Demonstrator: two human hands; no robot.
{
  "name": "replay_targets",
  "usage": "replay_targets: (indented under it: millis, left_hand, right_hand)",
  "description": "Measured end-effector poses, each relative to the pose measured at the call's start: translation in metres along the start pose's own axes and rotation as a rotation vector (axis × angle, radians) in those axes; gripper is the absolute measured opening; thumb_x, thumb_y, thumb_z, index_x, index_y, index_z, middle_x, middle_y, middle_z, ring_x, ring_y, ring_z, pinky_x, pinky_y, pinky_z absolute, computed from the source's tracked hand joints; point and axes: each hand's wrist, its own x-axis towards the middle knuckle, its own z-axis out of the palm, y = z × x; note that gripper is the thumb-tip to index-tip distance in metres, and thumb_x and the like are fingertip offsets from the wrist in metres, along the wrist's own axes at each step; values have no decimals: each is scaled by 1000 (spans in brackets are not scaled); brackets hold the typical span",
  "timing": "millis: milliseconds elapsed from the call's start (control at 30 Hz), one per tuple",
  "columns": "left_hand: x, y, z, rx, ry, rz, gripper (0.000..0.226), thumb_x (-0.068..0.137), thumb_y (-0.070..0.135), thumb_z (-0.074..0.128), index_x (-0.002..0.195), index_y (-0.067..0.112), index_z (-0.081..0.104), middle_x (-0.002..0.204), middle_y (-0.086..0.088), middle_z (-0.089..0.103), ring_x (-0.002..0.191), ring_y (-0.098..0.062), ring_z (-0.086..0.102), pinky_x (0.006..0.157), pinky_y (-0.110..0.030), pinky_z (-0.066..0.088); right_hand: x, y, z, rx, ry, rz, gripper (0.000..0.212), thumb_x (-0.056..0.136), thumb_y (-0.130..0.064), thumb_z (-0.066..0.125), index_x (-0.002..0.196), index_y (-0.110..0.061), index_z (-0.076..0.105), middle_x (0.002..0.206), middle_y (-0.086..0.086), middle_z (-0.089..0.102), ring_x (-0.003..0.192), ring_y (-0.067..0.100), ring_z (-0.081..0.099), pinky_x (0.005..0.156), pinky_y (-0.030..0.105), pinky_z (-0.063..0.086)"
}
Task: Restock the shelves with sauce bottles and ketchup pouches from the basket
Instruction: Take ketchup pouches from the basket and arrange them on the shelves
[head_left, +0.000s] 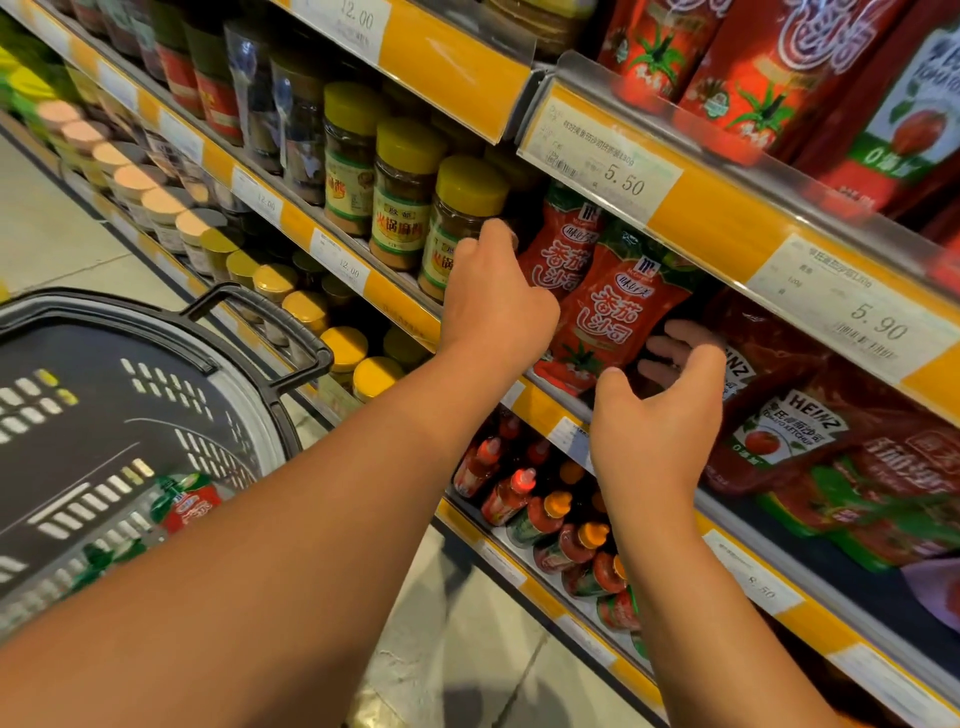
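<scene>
Two red ketchup pouches stand on the middle shelf, a front pouch (618, 317) and a rear pouch (561, 249). My left hand (493, 296) reaches in at their left side, its fingers curled round the rear pouch's left edge. My right hand (665, 410) is at the front pouch's lower right corner, fingers spread and loosely bent beside it, thumb below it. The dark basket (218, 384) sits at lower left with another ketchup pouch (187, 506) inside. Sauce bottles (524, 493) with red and orange caps fill the shelf below.
Yellow-capped spice jars (405, 202) stand directly left of the pouches. Heinz ketchup pouches (779, 431) lie to the right on the same shelf. A yellow price rail (727, 208) overhangs the pouches. Tiled floor (483, 623) lies between basket and shelves.
</scene>
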Motion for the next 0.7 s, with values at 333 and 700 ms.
replay_targets:
  millis: [333, 700]
  left_hand:
    - [1, -11, 10, -733, -180, -606, 36, 92, -1, 61, 128, -2, 56, 114, -24, 62, 106, -38, 67, 79, -41, 65]
    - [28, -10, 38, -854, -224, -630, 64, 71, 12, 53, 134, 3, 58, 119, -21, 68, 92, -31, 61, 93, -51, 59]
  right_hand:
    - [-10, 13, 29, -433, -418, -82, 40, 101, -44, 49, 140, -38, 50, 130, -8, 66, 107, 25, 65, 90, 49, 55]
    - [18, 22, 34, -506, -400, 31, 46, 106, -51, 43, 136, -19, 55, 119, 5, 66, 110, 29, 62, 90, 45, 51]
